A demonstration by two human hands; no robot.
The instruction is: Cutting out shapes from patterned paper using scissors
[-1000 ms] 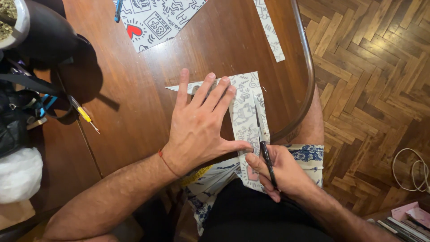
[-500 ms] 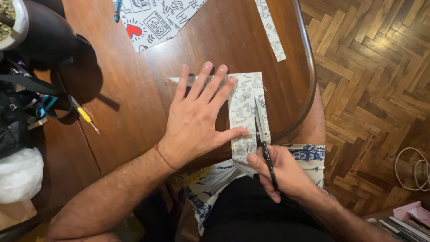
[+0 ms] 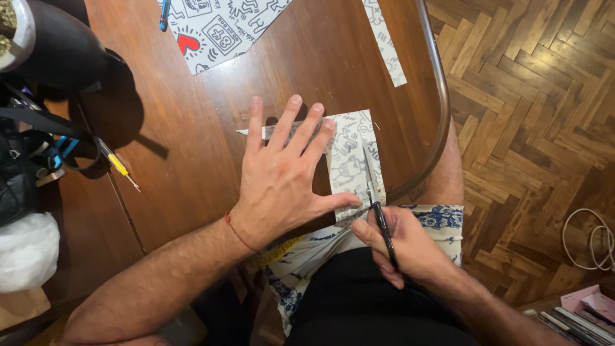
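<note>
Left hand [image 3: 282, 186]: laid flat, palm down, fingers spread and straight, thumb stretched toward the table's near edge. It presses on the white paper sheet printed with black doodle figures [image 3: 351, 160] and grips nothing. A thin red cord sits at its wrist.

Right hand [image 3: 400, 247]: closed around the black handles of a pair of scissors with slim metal blades [image 3: 375, 195], held just off the table's near edge, above the person's lap.

Doodle-printed sheet: lies flat on the dark brown polished wooden table [image 3: 192, 141], close to its near right edge, partly under the left hand's fingers. A pointed corner sticks out to the left past the fingers. The scissor blades run up into the sheet from its near edge, beside the left thumb; how far apart the blades stand cannot be told.

Other items:
- Larger piece of the same printed paper with a red heart [image 3: 221, 25], at the table's far edge, well apart from the hands.
- Narrow strip of the printed paper [image 3: 384, 41], far right of the table.
- Yellow-handled thin tool [image 3: 118, 165], left of the left hand.
- Black bag with straps [image 3: 25, 166], far left.
- Herringbone wooden floor [image 3: 532, 128], right of the table.
- White cable [image 3: 592, 240] on that floor.
</note>
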